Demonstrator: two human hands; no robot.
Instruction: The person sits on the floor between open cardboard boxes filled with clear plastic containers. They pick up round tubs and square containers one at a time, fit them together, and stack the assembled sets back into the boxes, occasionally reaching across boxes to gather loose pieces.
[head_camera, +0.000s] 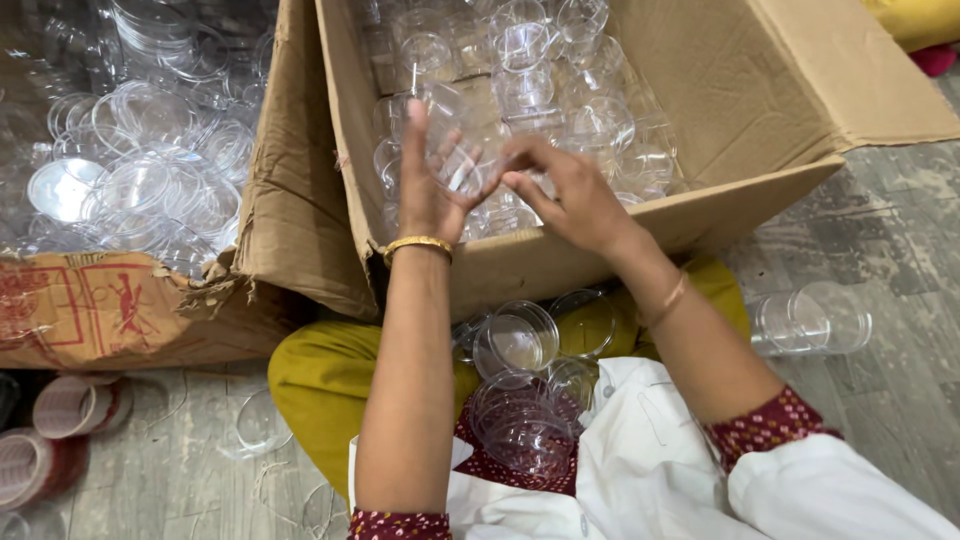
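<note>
My left hand (428, 185) and my right hand (570, 195) meet over the near edge of a big cardboard box (700, 110) full of clear plastic containers (540, 70). Between them they hold one small clear plastic container (462, 165); the left palm backs it and the right fingertips pinch its rim. A gold bangle sits on the left wrist. Several clear round containers and lids (520, 380) lie in my lap on yellow and white cloth.
A second torn cardboard box (120, 310) at the left holds many clear round lids (140, 180). A stack of clear containers (810, 320) lies on the grey floor at the right. Tape rolls (60, 420) sit at the lower left.
</note>
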